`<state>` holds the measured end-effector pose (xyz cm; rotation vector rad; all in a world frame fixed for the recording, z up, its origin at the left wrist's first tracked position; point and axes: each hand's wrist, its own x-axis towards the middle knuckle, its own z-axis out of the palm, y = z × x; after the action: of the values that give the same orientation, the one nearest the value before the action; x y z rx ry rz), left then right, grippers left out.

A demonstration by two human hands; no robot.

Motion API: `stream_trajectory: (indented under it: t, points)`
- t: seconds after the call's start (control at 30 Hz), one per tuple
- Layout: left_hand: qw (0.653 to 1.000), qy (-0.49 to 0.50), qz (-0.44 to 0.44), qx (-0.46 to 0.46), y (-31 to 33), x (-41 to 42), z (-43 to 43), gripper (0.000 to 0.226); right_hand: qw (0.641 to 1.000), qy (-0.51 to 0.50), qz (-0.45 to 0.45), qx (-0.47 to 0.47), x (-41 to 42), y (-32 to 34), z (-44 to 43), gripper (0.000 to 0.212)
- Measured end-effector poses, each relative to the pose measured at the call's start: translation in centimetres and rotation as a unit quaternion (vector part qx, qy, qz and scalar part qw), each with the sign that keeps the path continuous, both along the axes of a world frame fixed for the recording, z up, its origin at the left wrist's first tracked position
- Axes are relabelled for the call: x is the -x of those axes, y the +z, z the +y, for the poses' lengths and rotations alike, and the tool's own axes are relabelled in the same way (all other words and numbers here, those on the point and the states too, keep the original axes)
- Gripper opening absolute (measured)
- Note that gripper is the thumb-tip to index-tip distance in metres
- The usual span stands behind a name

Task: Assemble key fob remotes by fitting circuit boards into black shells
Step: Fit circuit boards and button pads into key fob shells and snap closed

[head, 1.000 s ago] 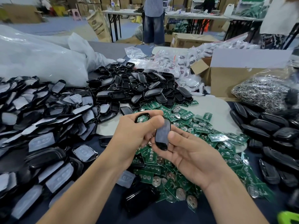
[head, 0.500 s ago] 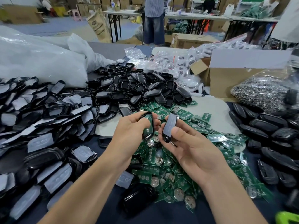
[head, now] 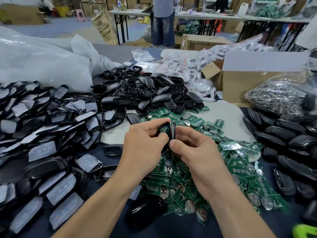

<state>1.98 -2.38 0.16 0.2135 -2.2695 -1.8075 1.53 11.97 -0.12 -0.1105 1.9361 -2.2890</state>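
Over the board pile (head: 197, 184), my left fingers (head: 154, 125) grip the loaded shell (head: 164, 130), right fingers (head: 186, 133) pinching its cover (head: 173, 132) alongside for closing.

green circuit boards (head: 188, 177) dotted with silver discs (head: 189, 206) cover the middle of a dark navy table (head: 171, 227), with glossy black shells (head: 149, 93) toward its far edge, grey-filmed black covers (head: 42, 134) along its left edge and a brown cardboard box (head: 240, 86) at its far right.
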Motion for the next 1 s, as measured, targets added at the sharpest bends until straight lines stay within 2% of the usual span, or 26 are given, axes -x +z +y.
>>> stream_trajectory:
  t: [0.1,0.23,0.4,0.63,0.77,1.0]
  points:
    - [1.0,-0.004,0.005,0.023,-0.3,0.1,0.1,0.042,0.999,-0.019,0.015,-0.024,-0.1,-0.1,-0.1,0.036]
    - [0.997,-0.043,-0.035,-0.056,-0.1,0.1,0.1,0.031,0.999,-0.044,0.014,-0.025,0.0,-0.3,0.0,0.033]
    - [0.99,-0.085,-0.056,-0.095,0.2,-0.1,0.0,0.038,0.996,-0.067,0.03,-0.047,0.2,-0.4,0.2,0.035]
    - [0.97,-0.145,-0.069,-0.181,0.4,0.3,-1.5,0.028,0.998,-0.041,0.033,-0.039,0.3,-0.4,0.6,0.032]
    - [0.969,-0.161,-0.048,-0.183,0.1,0.5,-2.2,0.042,0.998,-0.024,0.049,-0.045,0.4,-0.4,0.7,0.03]
    - [0.975,-0.154,-0.056,-0.153,0.1,0.3,-2.2,0.045,0.995,-0.013,0.071,-0.062,0.3,-0.4,0.9,0.032]
